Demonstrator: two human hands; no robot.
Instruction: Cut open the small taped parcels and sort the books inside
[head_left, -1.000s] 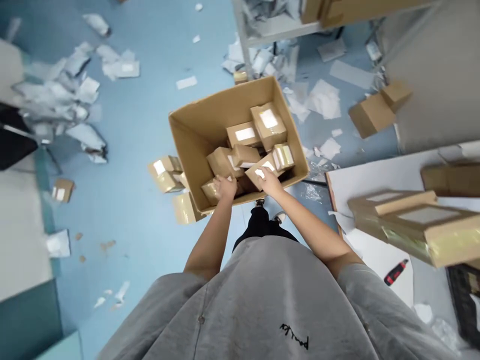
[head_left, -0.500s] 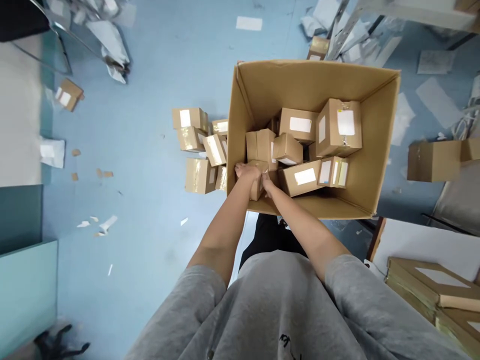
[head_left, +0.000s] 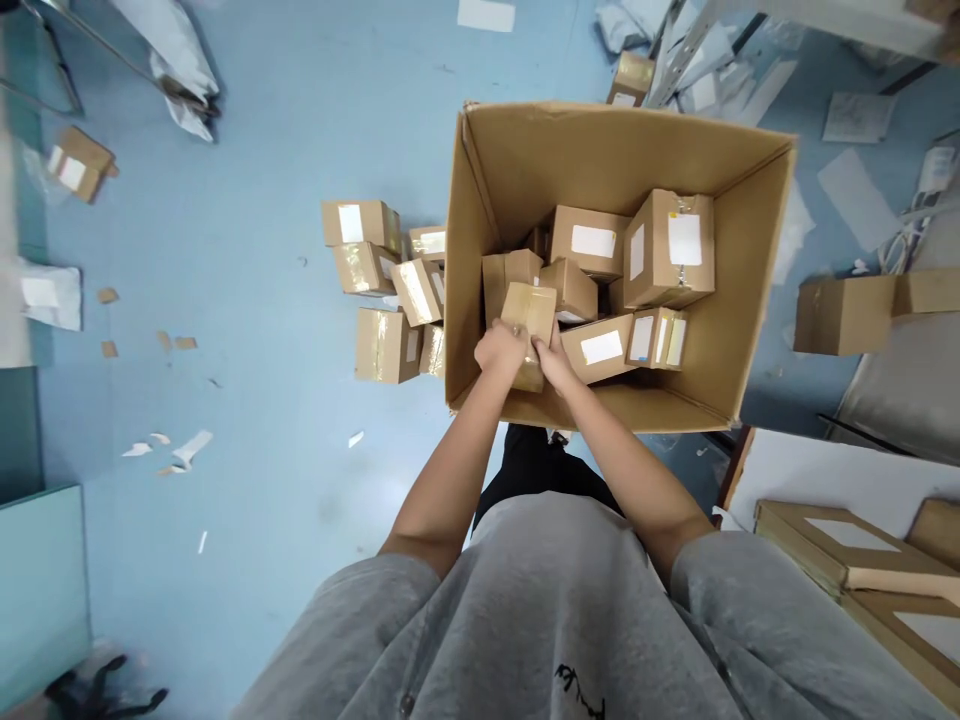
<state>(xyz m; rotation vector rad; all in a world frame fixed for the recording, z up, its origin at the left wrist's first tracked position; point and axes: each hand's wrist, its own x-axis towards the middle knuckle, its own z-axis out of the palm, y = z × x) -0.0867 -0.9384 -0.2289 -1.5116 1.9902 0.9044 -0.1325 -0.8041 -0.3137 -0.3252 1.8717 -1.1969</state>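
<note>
A large open cardboard carton [head_left: 517, 150] stands on the blue floor with several small taped brown boxes inside. Both of my hands reach over its near wall. My left hand [head_left: 501, 351] and my right hand [head_left: 553, 362] are closed on the two sides of one small brown box [head_left: 529, 312], which is tipped up on end near the carton's near left corner. Other small boxes with white labels [head_left: 592, 242] lie behind it and to its right.
A cluster of small taped boxes [head_left: 382, 290] lies on the floor left of the carton. Torn paper and bags litter the floor at the top. A white table [head_left: 825, 480] with flat brown boxes [head_left: 847, 550] is at the right. More cartons [head_left: 844, 312] sit beyond.
My hands came together on one small box at the carton's near left and have tipped it upward. The view swung so the carton fills more of the middle.
</note>
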